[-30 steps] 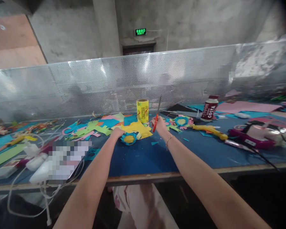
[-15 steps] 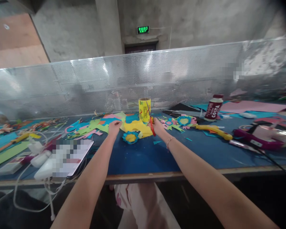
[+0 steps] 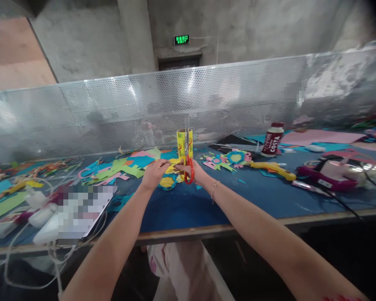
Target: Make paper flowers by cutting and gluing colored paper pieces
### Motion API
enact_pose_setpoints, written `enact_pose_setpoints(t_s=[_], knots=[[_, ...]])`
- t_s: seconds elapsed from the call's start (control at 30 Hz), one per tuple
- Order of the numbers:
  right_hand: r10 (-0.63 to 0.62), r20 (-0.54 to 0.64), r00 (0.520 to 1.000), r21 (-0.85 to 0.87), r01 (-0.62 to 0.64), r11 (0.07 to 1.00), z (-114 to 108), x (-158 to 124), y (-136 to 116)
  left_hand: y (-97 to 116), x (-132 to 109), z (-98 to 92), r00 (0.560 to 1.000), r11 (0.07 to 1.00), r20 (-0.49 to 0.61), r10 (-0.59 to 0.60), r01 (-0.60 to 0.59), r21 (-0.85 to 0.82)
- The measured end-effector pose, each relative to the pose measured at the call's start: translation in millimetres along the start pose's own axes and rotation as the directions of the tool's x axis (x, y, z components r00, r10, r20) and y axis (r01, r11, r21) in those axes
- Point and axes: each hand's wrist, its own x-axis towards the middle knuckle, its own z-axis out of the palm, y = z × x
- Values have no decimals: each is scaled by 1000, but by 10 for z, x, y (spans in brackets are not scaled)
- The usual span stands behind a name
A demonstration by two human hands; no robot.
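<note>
- Our two hands: the left hand [image 3: 156,173] bends in with fingertips drawn together, and we cannot tell whether they pinch anything; the right hand [image 3: 196,172] is wrapped round the scissors' handles.
- Our scissors [image 3: 192,165], one pair, point up and away; we would do best to keep the blades clear of the left fingertips.
- Our yellow paper [image 3: 171,169] lies between the hands, partly hidden; we should hold it taut and turn it rather than twist the wrist.
- We count one table [image 3: 181,214].
- We count one bottle [image 3: 272,141].
- We count one yellow roll [image 3: 180,145], standing beyond the hands.
- We count three paper flowers [image 3: 236,157], one just below the hands.
- Paper scraps [image 3: 120,167]: too many to count.
</note>
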Motion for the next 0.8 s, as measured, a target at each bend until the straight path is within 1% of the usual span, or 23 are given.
enact_pose_setpoints(t_s=[0.07,0.13,0.2,0.33,0.43,0.53,0.6,0.67,0.73,0.8], knots=[[-31,15,999,-12,31,999,-10,8,5,11,6,12,1000,1000,6,19,-20,14],[-58,33,998,-25,59,998,-15,13,5,24,14,25,1000,1000,-20,15,-15,3],[-77,19,997,-43,77,996,-15,16,4,45,30,38,997,1000,-73,-3,1,-25],[-116,-44,992,-74,113,991,-14,9,2,119,87,48,984,997,-178,-28,15,-72],[-119,-63,991,-70,115,991,-18,-9,-8,180,133,53,970,994,-239,-52,28,-103],[-114,-62,991,-47,111,993,-22,-23,-22,221,167,57,949,983,-287,-131,88,-159],[-112,-44,993,-37,111,993,-20,-28,-29,243,184,53,940,969,-281,-194,139,-204],[-112,-33,993,-43,110,993,-11,-30,-32,267,200,41,929,945,-252,-270,206,-256],[-117,-45,992,-68,114,991,-4,-28,-30,289,219,27,902,898,-211,-376,299,-322],[-132,-64,989,-127,123,984,-12,-15,-23,297,235,19,851,813,-140,-506,416,-408]])
